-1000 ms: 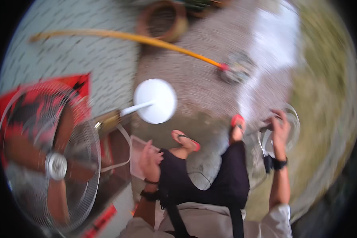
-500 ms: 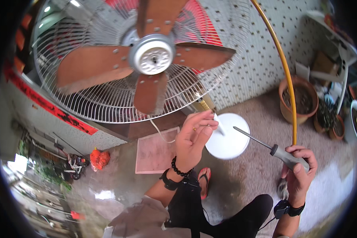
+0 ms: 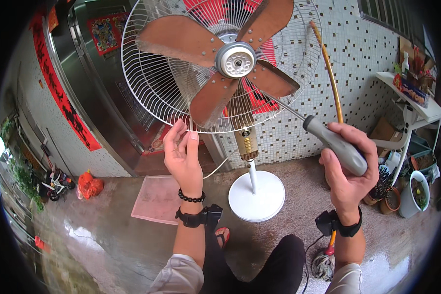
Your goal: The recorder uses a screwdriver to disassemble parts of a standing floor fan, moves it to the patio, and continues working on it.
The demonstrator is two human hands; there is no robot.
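Observation:
A pedestal fan (image 3: 256, 211) stands in front of me, with a round wire guard (image 3: 152, 116) behind its exposed brown blades (image 3: 181, 39). The blades meet at a pale central hub (image 3: 237, 60). In my right hand (image 3: 350, 166) is a screwdriver (image 3: 334, 142) with a grey handle, held tilted up and left. Its shaft reaches over the guard's lower right rim, and the tip lies in front of a blade's edge. My left hand (image 3: 183, 157) is raised at the guard's lower left rim, its fingers loosely bent and apart. Whether they touch the wire I cannot tell.
Behind my right hand a mop (image 3: 323, 264) with an orange pole leans near the tiled wall (image 3: 299, 142). A pink mat (image 3: 157, 198) lies left of the fan base. At right are a white shelf (image 3: 411, 98) and several plant pots (image 3: 390, 201). An orange bag (image 3: 89, 186) sits far left.
My view has tilted up and shifted left, showing more of the fan and door. The screwdriver has risen from above the floor to the fan blades. My left hand has come to the guard's rim.

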